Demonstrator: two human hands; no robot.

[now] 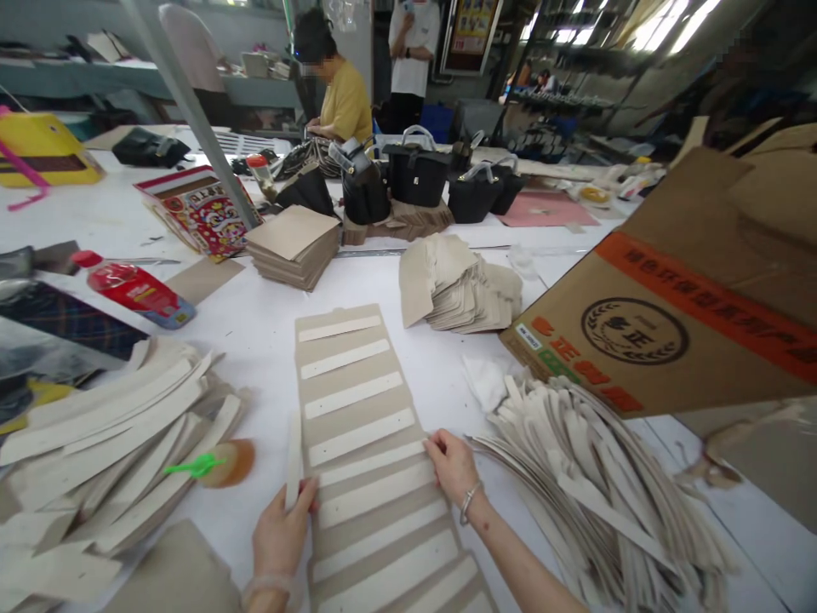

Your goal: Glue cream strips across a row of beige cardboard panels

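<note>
A long grey-beige card panel (348, 410) lies lengthwise in front of me, with several pale strips laid across it one above another. My left hand (279, 529) is closed on a narrow pale card strip (294, 455) that points away from me beside the panel's left edge. Its fingertips reach the left end of one crosswise strip (374, 465). At that strip's other end, my right hand (454, 466), wearing a bracelet, pinches the tip at the panel's right edge.
Loose pale strips pile up at left (121, 434) and right (593, 485). A glue bottle with green nozzle (233, 464) lies left. Beyond are card stacks (297, 247), a red bottle (137, 289), black bags (418, 174) and a metal post (197, 115). A cardboard box (695, 306) stands right; people work behind.
</note>
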